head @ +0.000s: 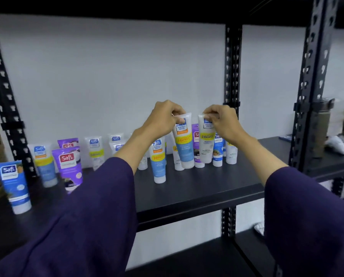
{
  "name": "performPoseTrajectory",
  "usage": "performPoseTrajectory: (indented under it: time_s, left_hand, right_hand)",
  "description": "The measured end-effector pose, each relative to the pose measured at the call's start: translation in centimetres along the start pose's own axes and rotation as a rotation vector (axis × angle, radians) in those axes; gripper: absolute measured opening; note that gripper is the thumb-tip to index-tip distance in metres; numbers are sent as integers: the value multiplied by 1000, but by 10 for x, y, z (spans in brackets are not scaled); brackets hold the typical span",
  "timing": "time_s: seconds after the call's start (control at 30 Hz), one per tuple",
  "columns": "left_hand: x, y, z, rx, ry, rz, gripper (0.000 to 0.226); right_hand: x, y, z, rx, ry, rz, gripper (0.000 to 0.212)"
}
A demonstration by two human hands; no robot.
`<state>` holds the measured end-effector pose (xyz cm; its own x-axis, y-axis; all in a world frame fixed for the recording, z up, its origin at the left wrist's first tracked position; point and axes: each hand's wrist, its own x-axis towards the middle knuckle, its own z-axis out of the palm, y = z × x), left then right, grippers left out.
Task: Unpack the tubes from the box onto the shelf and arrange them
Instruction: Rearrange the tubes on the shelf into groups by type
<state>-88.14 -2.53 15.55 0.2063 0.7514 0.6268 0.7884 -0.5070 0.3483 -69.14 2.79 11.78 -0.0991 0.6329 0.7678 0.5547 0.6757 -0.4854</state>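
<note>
Two Safi tubes are held upright, cap down, side by side above the black shelf (197, 188). The blue-and-yellow tube (184, 142) is pinched at its crimped top in the grip of the left hand (165, 118); the white-and-yellow tube (206, 140) is pinched likewise in the grip of the right hand (223, 122). Just below and behind both grips, more tubes stand cap down, among them a blue-and-white tube (159, 160). Well left of the grips stand a purple tube (69, 168) and a blue tube (15, 184).
</note>
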Motion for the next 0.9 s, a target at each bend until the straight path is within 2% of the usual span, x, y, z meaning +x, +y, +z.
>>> performPoseTrajectory:
  time_s: [0.23,0.43,0.5,0.6,0.67,0.9]
  left_hand:
    - [-16,-16,48,-9,-102,-95,21]
    - [-27,-21,62,-112,-18,-139,25]
    - [-35,-22,71,-214,60,-174,36]
    - [-52,-24,90,-393,180,-259,50]
    - [-64,-29,104,-459,216,-303,54]
    - [-97,-40,144,-407,132,-428,54]
  right_hand:
    - [-31,37,20,65,-112,90,13]
    - [-37,45,28,109,-66,89,18]
    - [-44,48,32,154,-51,101,30]
    - [-58,50,40,371,-25,197,58]
    - [-67,53,45,453,-13,238,67]
    - [-97,60,53,497,-52,299,45]
